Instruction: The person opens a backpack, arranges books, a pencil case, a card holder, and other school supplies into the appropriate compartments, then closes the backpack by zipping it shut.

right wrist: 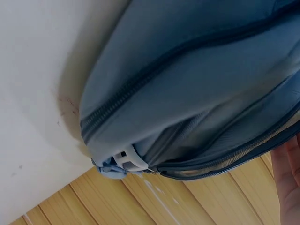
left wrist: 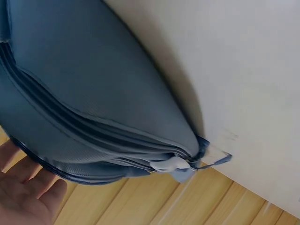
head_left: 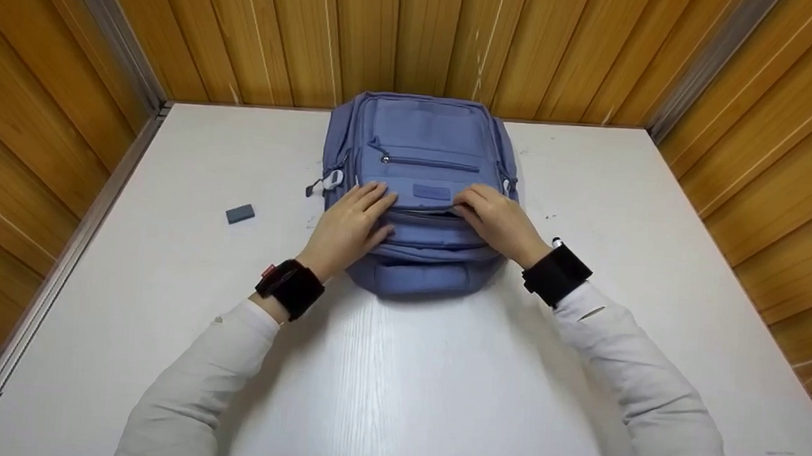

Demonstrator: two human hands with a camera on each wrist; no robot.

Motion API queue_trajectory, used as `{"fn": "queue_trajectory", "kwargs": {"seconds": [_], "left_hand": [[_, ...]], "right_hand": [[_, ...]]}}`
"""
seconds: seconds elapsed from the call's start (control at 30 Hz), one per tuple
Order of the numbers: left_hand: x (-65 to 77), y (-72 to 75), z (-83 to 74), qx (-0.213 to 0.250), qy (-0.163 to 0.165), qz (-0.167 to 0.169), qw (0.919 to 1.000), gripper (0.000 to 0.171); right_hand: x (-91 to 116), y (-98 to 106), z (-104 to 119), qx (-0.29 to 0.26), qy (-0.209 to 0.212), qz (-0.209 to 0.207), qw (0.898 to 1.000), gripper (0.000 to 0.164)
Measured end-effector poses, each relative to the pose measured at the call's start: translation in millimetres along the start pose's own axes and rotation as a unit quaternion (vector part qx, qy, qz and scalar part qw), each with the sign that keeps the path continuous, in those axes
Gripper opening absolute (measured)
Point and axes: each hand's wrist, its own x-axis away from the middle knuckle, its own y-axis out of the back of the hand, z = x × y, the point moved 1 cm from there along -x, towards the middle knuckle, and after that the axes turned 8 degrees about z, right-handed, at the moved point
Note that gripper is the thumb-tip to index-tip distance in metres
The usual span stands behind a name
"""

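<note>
A blue backpack (head_left: 426,127) lies on the white table with its front side up. Across its front, a zippered pocket opening (head_left: 421,213) gapes slightly between the two hands. My left hand (head_left: 347,231) rests on the left side of this opening, fingers extended over the fabric and thumb lower down. At the right end of the opening, my right hand (head_left: 499,219) pinches the pocket's edge with bent fingers. In the right wrist view the unzipped edge (right wrist: 225,171) bows outward beside the fingers (right wrist: 286,164). What the pocket holds is hidden.
A small dark grey block (head_left: 240,214) lies on the table (head_left: 183,299) left of the backpack. White buckles (head_left: 333,179) and a zipper pull cord (head_left: 314,187) stick out at the bag's left side. Wood-patterned walls (head_left: 424,39) enclose the table at the back and sides.
</note>
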Motion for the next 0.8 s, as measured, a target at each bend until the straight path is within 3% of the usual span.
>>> {"fn": "queue_trajectory", "kwargs": {"seconds": [0.27,0.47,0.8], "left_hand": [[17.2,7.6,36.2,-0.022,0.047,-0.035,0.9981,0.042],[30.4,10.3,76.4,-0.009,0.121,0.012,0.9925,0.046],[63.6,9.6,140.4,-0.017,0.238,0.075,0.9682,0.047]], "right_hand": [[-17.1,21.8,-0.6,0.012,0.005,0.002,1.0,0.012],[-26.5,39.2,-5.2,0.001,-0.024,-0.018,1.0,0.014],[-36.8,47.0,-9.7,-0.018,-0.062,-0.024,0.998,0.015]]}}
